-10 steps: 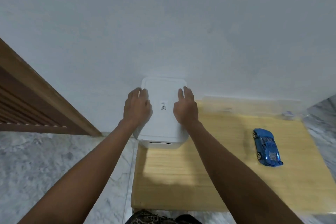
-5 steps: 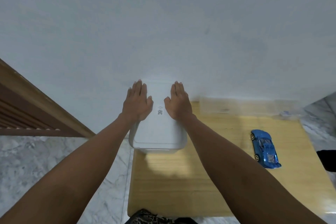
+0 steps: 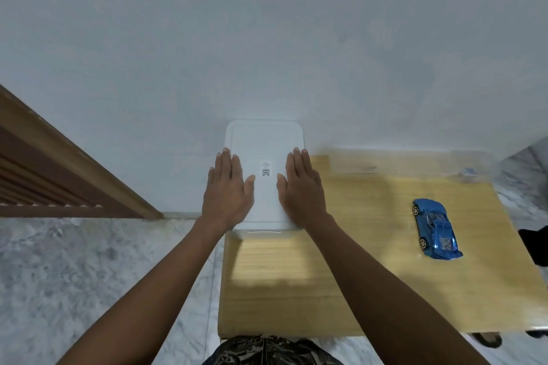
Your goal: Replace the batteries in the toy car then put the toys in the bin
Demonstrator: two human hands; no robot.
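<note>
Pale grey wall [image 3: 267, 38] filled most of the background, with a slatted brown wooden door frame [image 3: 59, 175] running off well to the left of the left hand and grey marbled floor [image 3: 89, 275] below it. Against the wall stood a low light-wood table [image 3: 355, 275]. On its far left corner sat a white rectangular plastic bin [image 3: 264, 139] with its lid closed, a small printed label with a square code [image 3: 266, 169] stuck on the lid.

Both hands lay flat on that lid. The left hand [image 3: 228, 190] had its fingers straight and close together, palm down, over the lid's left side, the thumb reaching in towards the label. The right hand [image 3: 302, 187] mirrored it on the lid's right side, fingers likewise stretched out and gripping nothing. The label showed in the gap between the two thumbs.

Well to the right of the right hand, a shiny blue toy sports car [image 3: 436, 228] rested on its wheels on the tabletop, apart from the bin and touched by neither hand. Beyond the right hand, along the table's far edge by the wall, lay something clear and flat [image 3: 400, 164]; I could not tell what it was.
</note>
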